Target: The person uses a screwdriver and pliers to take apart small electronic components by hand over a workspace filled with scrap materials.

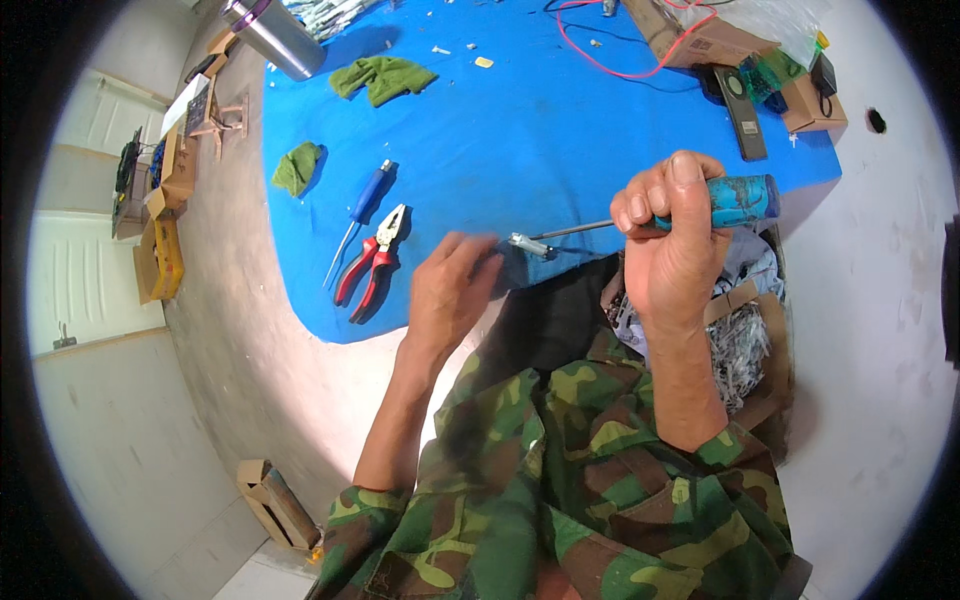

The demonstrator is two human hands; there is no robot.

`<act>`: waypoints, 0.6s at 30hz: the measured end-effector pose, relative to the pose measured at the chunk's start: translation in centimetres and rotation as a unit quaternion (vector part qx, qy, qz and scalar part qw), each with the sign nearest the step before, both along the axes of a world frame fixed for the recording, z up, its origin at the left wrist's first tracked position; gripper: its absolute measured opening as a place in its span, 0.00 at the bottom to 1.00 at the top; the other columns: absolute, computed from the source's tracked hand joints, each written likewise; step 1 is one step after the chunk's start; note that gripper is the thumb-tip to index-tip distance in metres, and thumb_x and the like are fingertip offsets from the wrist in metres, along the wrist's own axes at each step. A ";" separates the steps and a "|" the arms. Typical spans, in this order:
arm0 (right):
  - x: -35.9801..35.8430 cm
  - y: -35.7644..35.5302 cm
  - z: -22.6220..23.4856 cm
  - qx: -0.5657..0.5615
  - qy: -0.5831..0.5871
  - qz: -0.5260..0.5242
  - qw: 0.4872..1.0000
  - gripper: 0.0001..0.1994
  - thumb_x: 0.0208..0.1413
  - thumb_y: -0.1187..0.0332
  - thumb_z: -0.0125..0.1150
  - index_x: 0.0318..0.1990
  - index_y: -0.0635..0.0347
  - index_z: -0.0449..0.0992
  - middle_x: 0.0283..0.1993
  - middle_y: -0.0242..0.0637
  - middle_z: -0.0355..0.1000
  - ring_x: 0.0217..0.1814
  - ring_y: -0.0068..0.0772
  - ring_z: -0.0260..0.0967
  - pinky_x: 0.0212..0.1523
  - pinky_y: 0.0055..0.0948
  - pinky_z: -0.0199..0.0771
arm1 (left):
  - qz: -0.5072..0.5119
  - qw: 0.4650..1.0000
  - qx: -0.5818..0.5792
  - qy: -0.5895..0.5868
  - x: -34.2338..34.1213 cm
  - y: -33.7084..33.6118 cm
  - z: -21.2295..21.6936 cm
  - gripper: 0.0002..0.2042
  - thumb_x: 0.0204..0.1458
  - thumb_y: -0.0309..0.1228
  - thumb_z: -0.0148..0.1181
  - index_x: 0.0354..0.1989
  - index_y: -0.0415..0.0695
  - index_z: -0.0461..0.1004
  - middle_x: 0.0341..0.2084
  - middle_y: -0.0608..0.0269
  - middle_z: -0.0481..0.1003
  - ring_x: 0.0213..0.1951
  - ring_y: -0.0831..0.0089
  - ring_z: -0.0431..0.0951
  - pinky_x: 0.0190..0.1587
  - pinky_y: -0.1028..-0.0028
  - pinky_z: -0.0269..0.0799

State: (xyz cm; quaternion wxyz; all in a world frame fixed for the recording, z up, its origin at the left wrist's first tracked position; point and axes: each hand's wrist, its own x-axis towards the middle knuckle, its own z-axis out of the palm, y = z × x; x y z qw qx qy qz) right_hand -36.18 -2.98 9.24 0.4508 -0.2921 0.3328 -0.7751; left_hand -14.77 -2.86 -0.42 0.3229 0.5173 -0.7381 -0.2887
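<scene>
My right hand (670, 225) is wrapped round the teal handle of a large screwdriver (742, 200), held nearly level above the near edge of the blue-covered table. Its long shaft points left, and the tip meets a small silvery metal piece (530, 246). Just left of that piece is my left hand (452, 290), its fingers bent and smeared by motion, so whether they grip anything is unclear. Farther left lie red-and-black pliers (374, 262) with their jaws pointing away from me. Beside them rests a thin screwdriver with a blue handle (372, 192).
Green cloths (384, 78) and a steel flask (275, 40) occupy the far left of the blue table (500, 130). At the far right are an open carton (700, 40), a red wire (590, 60) and a dark handheld device (740, 115). Below the right edge, a box holds silvery scraps (738, 355).
</scene>
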 end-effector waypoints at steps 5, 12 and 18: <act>0.6 -0.1 -0.5 -0.028 0.015 0.021 0.999 0.05 0.69 0.71 0.62 0.41 0.60 0.73 0.27 0.33 0.69 0.26 0.26 0.66 0.29 0.32 0.70 | -0.051 0.996 0.017 -0.071 -1.1 -1.9 1.5 0.14 0.55 0.24 0.70 0.51 0.44 0.84 0.33 0.57 0.77 0.31 0.63 0.78 0.34 0.64 0.74; 1.7 0.3 0.2 -0.011 0.016 0.040 0.999 0.05 0.68 0.73 0.62 0.41 0.60 0.71 0.26 0.34 0.69 0.26 0.26 0.66 0.29 0.32 0.70 | -0.084 0.992 0.008 -0.090 -0.4 -2.4 1.1 0.12 0.55 0.25 0.70 0.47 0.43 0.84 0.33 0.55 0.77 0.32 0.58 0.80 0.35 0.62 0.75; 2.3 0.9 -0.1 0.012 0.024 0.087 0.996 0.07 0.67 0.71 0.65 0.38 0.60 0.73 0.26 0.31 0.71 0.27 0.22 0.68 0.29 0.28 0.70 | -0.025 0.998 0.028 -0.047 1.0 -0.6 0.5 0.11 0.55 0.24 0.70 0.46 0.41 0.83 0.33 0.55 0.78 0.33 0.59 0.81 0.36 0.64 0.76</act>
